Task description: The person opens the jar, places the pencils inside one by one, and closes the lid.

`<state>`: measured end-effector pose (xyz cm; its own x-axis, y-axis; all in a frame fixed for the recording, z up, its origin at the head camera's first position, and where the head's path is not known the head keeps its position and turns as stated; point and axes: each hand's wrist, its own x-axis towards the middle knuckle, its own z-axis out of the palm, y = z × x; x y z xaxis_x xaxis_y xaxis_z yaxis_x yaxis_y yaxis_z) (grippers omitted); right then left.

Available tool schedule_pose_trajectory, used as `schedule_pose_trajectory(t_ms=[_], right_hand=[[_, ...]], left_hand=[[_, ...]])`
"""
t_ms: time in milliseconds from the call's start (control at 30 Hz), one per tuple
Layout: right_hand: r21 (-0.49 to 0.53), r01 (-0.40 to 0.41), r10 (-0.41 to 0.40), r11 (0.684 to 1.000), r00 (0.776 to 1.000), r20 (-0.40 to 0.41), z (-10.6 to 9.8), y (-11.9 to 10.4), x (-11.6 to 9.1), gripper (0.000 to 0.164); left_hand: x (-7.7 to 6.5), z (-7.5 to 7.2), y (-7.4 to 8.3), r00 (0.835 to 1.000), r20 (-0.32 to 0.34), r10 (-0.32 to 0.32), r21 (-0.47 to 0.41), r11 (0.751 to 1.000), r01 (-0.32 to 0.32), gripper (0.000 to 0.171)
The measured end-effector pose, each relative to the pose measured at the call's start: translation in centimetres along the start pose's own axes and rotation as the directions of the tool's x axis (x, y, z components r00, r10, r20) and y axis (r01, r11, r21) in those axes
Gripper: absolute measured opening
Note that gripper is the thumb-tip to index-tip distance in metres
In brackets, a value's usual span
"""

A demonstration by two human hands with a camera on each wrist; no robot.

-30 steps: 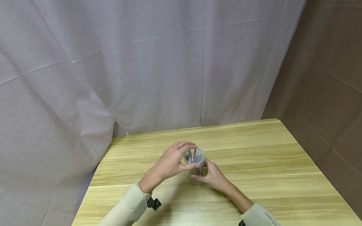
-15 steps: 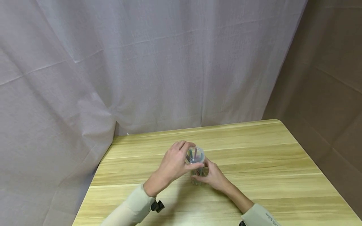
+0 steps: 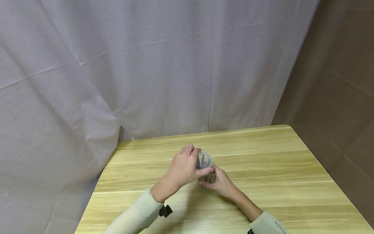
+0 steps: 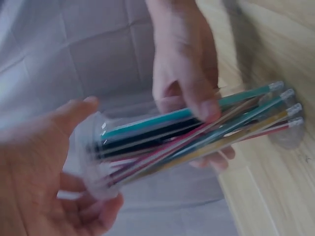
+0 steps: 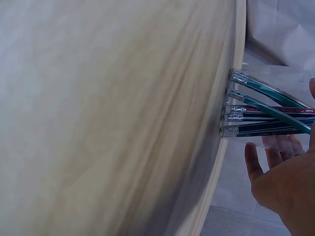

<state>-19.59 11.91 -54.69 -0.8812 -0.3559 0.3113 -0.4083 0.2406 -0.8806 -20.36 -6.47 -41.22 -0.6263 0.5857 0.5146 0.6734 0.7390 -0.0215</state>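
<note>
A clear plastic jar (image 3: 205,179) stands upright on the table, with several pencils (image 4: 167,142) inside, their eraser ends down at its base. On its top is a translucent round lid (image 4: 92,155). My left hand (image 3: 183,167) grips the lid from the left, thumb on the near side and fingers round the far side. Lower down, my right hand (image 3: 222,183) holds the jar's body from the right, thumb in front. In the right wrist view the pencils' metal ferrules show near the tabletop, and part of the right hand is cut off by the frame.
The wood-grain table (image 3: 263,156) extends around the jar on all sides. A grey cloth curtain (image 3: 163,71) hangs behind its back edge, and a brown cloth (image 3: 336,81) hangs along the right. A small black device (image 3: 165,211) sits at my left wrist.
My left hand has turned and shifted slightly right on the lid, its thumb moving right across the near side. My right hand stays almost still on the jar.
</note>
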Motion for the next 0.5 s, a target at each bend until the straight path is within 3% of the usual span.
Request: schedule_pose_trajectory(t_ms=[133,300,400,500], right_hand=[[-0.001,-0.034,0.034,0.999,0.999,-0.006,-0.2,-0.1,0.0,0.082],[0.005,-0.069,0.069,0.998,0.998,-0.009,-0.3,-0.1,0.0,0.08],[-0.003,-0.069,0.069,0.998,0.997,-0.015,-0.2,-0.1,0.0,0.077],[-0.003,-0.045,0.045,0.999,0.999,-0.011,-0.2,0.0,0.1,0.077]], left_hand=[[0.4,-0.9,-0.9,0.983,0.17,0.071,-0.114,0.992,-0.052,0.071],[1.0,-1.7,-1.8,0.923,0.353,0.151,-0.276,0.96,-0.051,0.074],[1.2,-1.9,-2.1,0.898,0.393,0.197,-0.352,0.934,-0.051,0.082],[1.3,-2.0,-2.1,0.907,0.376,0.19,-0.346,0.937,-0.053,0.089]])
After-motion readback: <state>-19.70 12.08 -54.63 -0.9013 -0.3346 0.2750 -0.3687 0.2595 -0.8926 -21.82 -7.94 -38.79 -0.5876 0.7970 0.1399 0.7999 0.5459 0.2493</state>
